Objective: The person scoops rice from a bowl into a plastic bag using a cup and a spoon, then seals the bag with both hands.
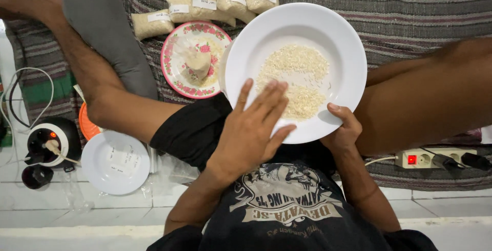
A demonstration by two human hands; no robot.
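The right hand holds the white plate by its near rim over the lap, thumb on top. The left hand lies flat, fingers spread wide, touching the rice. A light sweep that thins the grains looks best, with the plate level.

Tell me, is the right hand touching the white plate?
Touching. The head view shows the right hand gripping the white plate's near rim, thumb over the edge.
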